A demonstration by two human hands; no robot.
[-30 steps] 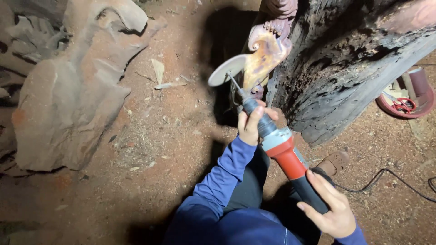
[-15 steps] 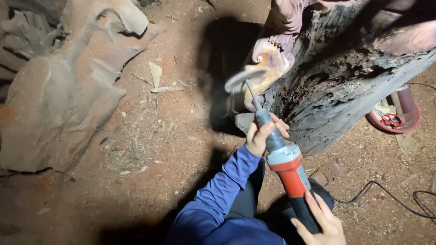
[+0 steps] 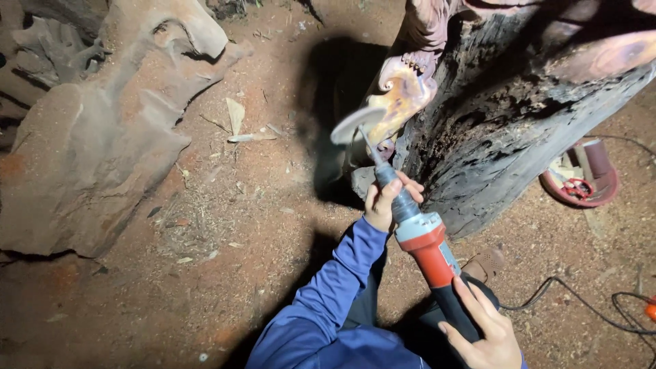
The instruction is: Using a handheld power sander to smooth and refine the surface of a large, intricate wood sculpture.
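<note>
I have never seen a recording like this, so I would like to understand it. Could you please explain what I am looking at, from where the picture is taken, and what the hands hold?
The picture comes from a camera worn on a person's head, looking down at their own two bare hands. Both hands hold one long power tool with a red and grey body and a round grey disc at its tip. The left hand grips the front neck; the right hand holds the black rear handle. The disc sits beside a pale carved wooden piece on a dark, rough tree trunk. The ground is reddish dirt. A large brown carved wood slab lies to the left, a red round container on the right, and a black cable trails away.
</note>
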